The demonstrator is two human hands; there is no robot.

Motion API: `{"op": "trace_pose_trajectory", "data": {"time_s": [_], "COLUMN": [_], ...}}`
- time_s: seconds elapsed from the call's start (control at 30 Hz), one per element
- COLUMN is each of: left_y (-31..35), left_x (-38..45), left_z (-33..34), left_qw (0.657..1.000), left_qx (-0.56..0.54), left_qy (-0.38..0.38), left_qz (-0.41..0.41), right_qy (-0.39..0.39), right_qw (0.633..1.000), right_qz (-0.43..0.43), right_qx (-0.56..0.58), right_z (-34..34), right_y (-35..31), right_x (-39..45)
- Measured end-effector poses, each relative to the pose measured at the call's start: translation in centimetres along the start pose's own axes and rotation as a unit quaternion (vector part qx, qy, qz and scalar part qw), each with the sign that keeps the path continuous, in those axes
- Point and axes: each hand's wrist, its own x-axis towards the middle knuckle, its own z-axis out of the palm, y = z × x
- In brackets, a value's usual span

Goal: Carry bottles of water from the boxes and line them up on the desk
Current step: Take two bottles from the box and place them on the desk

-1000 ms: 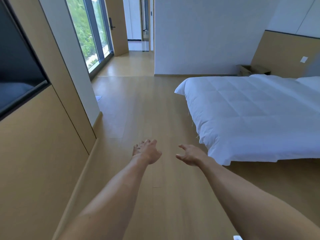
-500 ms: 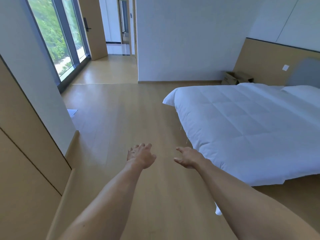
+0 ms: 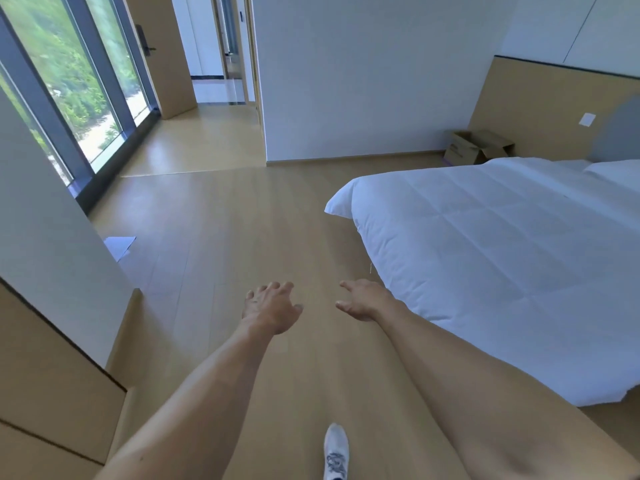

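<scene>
My view has swung right, bringing the box [image 3: 476, 147] at the bed's [image 3: 502, 258] far corner into sight. Left hand [image 3: 272, 308] and right hand [image 3: 363, 299] both relaxed, grip empty; no bottles visible yet.

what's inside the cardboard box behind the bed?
Can't tell. The box stands open on the floor by the wall, flaps up, but only its outer sides and flaps show; the interior is hidden, and the bed covers its base. No bottles visible.

bed [image 3: 502, 265] rt, box [image 3: 476, 147] behind, window [image 3: 69, 81] lt
</scene>
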Motion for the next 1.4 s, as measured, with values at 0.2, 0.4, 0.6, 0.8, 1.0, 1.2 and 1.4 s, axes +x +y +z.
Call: {"op": "trace_pose_trajectory", "data": {"time_s": [0.2, 0.4, 0.6, 0.8, 1.0, 1.2, 1.4], "left_y": [-2.9, -4.3, -6.5, -8.2, -9.3, -11.5, -13.8], "left_x": [11.3, 22.3, 30.2, 38.8, 50.1, 63.3, 74.4], "left_z": [-3.6, -9.0, -13.0, -15.4, -17.5, -20.6, -23.3], "left_qw": [0.999, 0.997, 0.994, 0.993, 0.996, 0.999, 1.000], "left_qx": [0.021, 0.013, 0.001, -0.008, -0.012, -0.014, -0.005], "left_qy": [0.014, 0.034, 0.048, 0.052, 0.052, 0.047, 0.022], "left_qz": [-0.037, -0.068, -0.098, -0.103, -0.068, -0.024, 0.004], "right_qy": [-0.009, -0.014, -0.009, -0.004, -0.002, -0.003, 0.004], "right_qw": [0.999, 0.997, 0.994, 0.994, 0.996, 0.999, 1.000], "right_qz": [-0.038, -0.071, -0.102, -0.104, -0.082, -0.040, -0.007], "right_qx": [0.010, 0.000, -0.028, -0.038, -0.039, -0.029, -0.006], "right_z": [-3.9, -9.4, -12.7, -15.0, -17.7, -22.3, -27.3], "right_y": [-1.4, -2.6, -4.9, -6.1, -6.3, -7.4, -8.5], "right_x": [12.8, 25.7, 35.2, 43.6, 53.1, 63.8, 72.7]}}
